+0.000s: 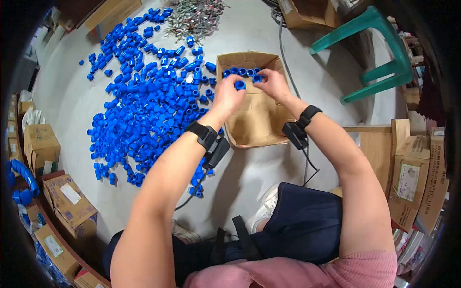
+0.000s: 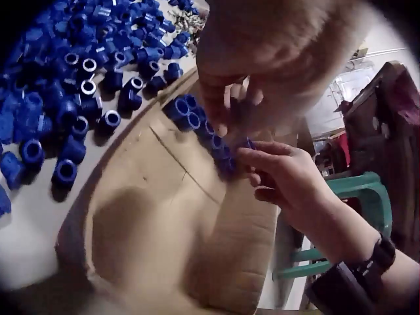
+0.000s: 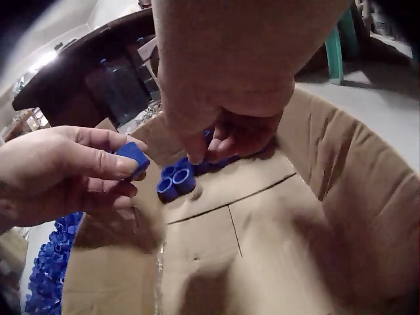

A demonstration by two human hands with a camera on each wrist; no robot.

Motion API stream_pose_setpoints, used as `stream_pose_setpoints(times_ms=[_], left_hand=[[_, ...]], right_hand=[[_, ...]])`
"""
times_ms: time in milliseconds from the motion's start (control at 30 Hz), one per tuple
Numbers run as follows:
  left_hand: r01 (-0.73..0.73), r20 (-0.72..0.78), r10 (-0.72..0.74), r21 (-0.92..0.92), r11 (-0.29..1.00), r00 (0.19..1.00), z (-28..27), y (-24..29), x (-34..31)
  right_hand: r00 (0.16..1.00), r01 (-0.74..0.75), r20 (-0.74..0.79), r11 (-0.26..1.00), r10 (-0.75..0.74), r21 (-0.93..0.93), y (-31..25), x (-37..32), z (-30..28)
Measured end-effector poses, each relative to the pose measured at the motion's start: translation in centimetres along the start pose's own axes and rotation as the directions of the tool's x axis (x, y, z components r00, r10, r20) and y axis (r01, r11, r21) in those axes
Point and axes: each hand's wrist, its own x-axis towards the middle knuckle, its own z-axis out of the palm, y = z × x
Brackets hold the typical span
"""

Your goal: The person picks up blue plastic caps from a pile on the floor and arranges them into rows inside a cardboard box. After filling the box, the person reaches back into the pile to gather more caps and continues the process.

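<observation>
Between the left hand's (image 1: 229, 94) thumb and fingers is a blue plastic pipe fitting (image 1: 239, 85), held above the left part of an open cardboard box (image 1: 257, 122); it also shows in the right wrist view as a short blue fitting (image 3: 133, 159). At the box's far end, blue fittings (image 1: 241, 72) stand in rows with their round openings up. The right hand (image 1: 275, 86) pinches another blue fitting (image 1: 257, 78) at the right end of these rows. In the right wrist view, that hand's own fingers (image 3: 226, 141) mostly hide this piece.
A big heap of blue fittings (image 1: 149, 117) spreads over the floor left of the box. Metal screws or similar hardware (image 1: 194, 18) lie piled beyond it. A green plastic stool (image 1: 384, 57) stands at the right, with cartons (image 1: 408, 177) nearer. More cartons (image 1: 69, 204) line the left side.
</observation>
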Motion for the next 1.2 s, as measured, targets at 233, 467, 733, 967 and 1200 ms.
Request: stream_pose_setpoints(times_ms=[233,467,733,967,1200], left_hand=[[0.194,0.053,-0.204,0.143,0.97,0.978,4.2,-1.4,-0.3],[0.249,0.017,-0.255,0.17,0.954,0.967,5.0,-2.6,-0.2],[0.214,-0.051,-0.21,0.123,0.969,0.976,6.2,-3.8,-0.9],[0.2,-0.136,-0.192,0.043,0.979,0.972,6.0,-4.0,0.4],[0.277,-0.118,-0.276,-0.01,0.961,0.954,6.3,-2.8,0.9]], right_hand=[[0.975,-0.195,0.097,0.98,0.198,-0.041,1.9,1.0,3.8],[0.951,-0.287,0.111,0.958,0.287,-0.017,1.0,2.3,5.4],[0.969,-0.247,0.024,0.967,0.246,0.057,2.1,3.4,8.0],[0.986,-0.149,-0.041,0.965,0.162,0.218,2.0,2.7,6.8],[0.98,0.086,0.148,0.954,-0.133,0.287,2.2,0.3,5.1]])
